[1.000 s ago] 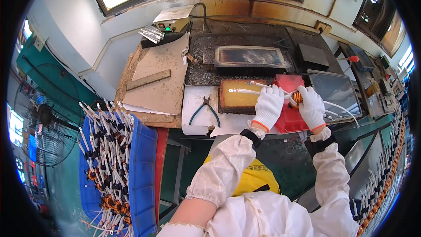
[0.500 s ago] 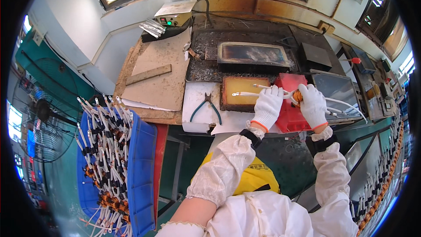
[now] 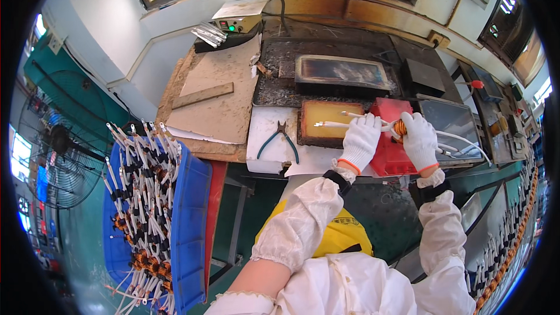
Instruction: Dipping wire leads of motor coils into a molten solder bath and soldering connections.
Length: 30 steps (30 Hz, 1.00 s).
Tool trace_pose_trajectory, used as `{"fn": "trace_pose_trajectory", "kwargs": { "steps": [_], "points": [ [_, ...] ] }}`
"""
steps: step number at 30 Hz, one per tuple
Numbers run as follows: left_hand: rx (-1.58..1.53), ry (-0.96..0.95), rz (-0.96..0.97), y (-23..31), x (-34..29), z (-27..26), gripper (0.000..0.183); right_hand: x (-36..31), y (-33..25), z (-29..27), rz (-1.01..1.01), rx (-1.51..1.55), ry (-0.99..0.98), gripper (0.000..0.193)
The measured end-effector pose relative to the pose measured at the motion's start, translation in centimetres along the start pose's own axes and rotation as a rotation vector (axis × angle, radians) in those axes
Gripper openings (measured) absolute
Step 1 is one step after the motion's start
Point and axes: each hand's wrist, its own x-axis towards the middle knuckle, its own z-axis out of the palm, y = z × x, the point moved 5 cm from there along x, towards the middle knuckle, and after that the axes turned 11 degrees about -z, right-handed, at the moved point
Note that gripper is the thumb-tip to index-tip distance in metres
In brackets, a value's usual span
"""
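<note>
Both hands wear white knit gloves and hold one coil assembly, a copper-wound ring coil (image 3: 399,128) with white sleeved leads. My left hand (image 3: 362,136) is closed round the leads (image 3: 332,124), whose bare metal ends point left over a shallow tray of yellowish material (image 3: 329,121). Fingers of my right hand (image 3: 419,140) grip the coil itself. More white leads (image 3: 464,139) trail out to the right past that hand. Beneath the coil lies a red block-like box (image 3: 392,154), partly hidden by the hands.
Green-handled cutters (image 3: 279,141) lie left of the yellowish tray. Behind is a dark rectangular pot (image 3: 341,76) with a silvery surface. A blue bin (image 3: 189,227) full of similar coils stands at left, near a fan (image 3: 58,140). A control box with a green light (image 3: 239,20) sits at the back.
The whole view has shifted slightly, with the bench appearing a little further right and lower. Both hands keep their hold on the coil and leads, in nearly the same place.
</note>
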Motion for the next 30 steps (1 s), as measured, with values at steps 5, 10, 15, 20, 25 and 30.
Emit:
{"fn": "trace_pose_trajectory", "kwargs": {
  "steps": [5, 10, 15, 20, 25, 30],
  "points": [
    [0.008, -0.072, -0.005, 0.1, 0.3, 0.4, 0.018, -0.2, 0.2, 0.1, 0.013, 0.017, 0.040, 0.025],
    [0.040, 0.008, 0.043, 0.9, 0.6, 0.0, 0.017, -0.9, 1.0, -0.1, 0.057, 0.129, -0.002, 0.034],
    [0.084, -0.113, 0.089, 1.3, 1.3, -0.2, 0.021, -1.7, 1.1, -0.8, 0.025, 0.316, -0.037, 0.053],
    [-0.091, 0.182, 0.212, -0.7, -0.5, -4.1, 0.044, -1.7, 0.6, 0.3, 0.080, 0.224, 0.021, 0.049],
    [-0.106, 0.091, -0.019, -8.3, -5.6, -9.0, 0.053, -0.2, 2.5, 1.6, 0.255, 0.123, -0.003, 0.042],
    [0.198, 0.119, -0.392, -19.7, -11.6, -15.0, 0.056, 2.6, 3.5, 2.5, 0.258, 0.080, 0.005, 0.018]
  ]
}}
